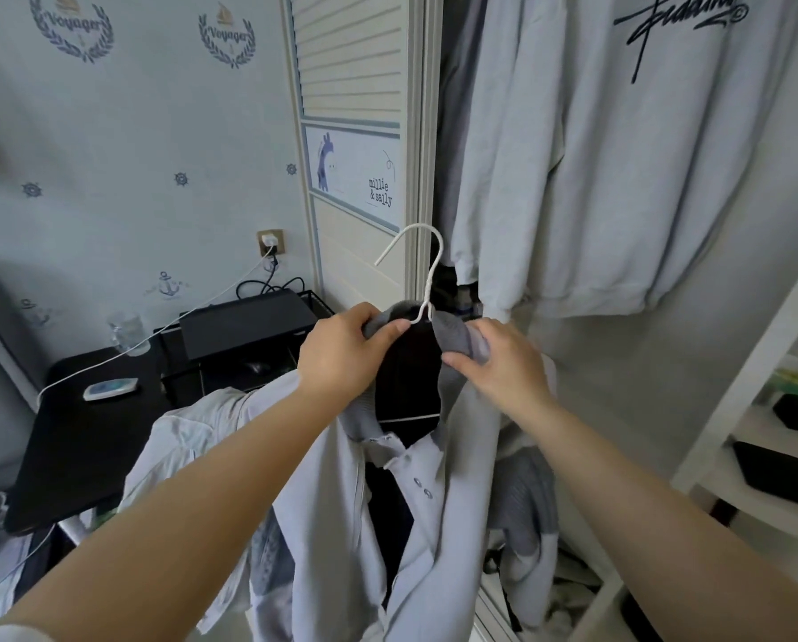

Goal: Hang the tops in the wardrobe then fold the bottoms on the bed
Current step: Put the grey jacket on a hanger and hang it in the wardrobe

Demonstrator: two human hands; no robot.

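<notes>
Left hand and right hand each pinch the grey collar of a pale jacket, one on either side of a white hanger. The jacket's long axis hangs toward 6 o'clock; the hanger's hook rises toward 12. The open wardrobe, holding a hung grey sweatshirt, lies at 1 o'clock, nearer the right hand.

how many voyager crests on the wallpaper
2: one Voyager crest at the top left corner, cut by the frame edge, another to its right near the wardrobe door. More may lie outside the view.
</notes>
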